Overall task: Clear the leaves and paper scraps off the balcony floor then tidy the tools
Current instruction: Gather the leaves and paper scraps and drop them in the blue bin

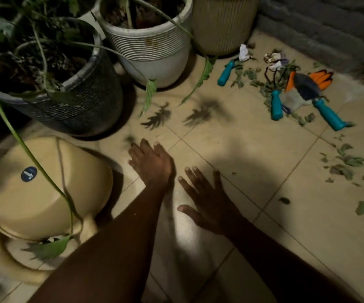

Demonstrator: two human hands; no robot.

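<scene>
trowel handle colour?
Teal, on the trowel at the right; head view, the only one.

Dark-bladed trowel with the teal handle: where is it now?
Head view, upper right: the teal-handled trowel lies across a grey-and-orange glove, beside the teal-handled hand rake.
</scene>
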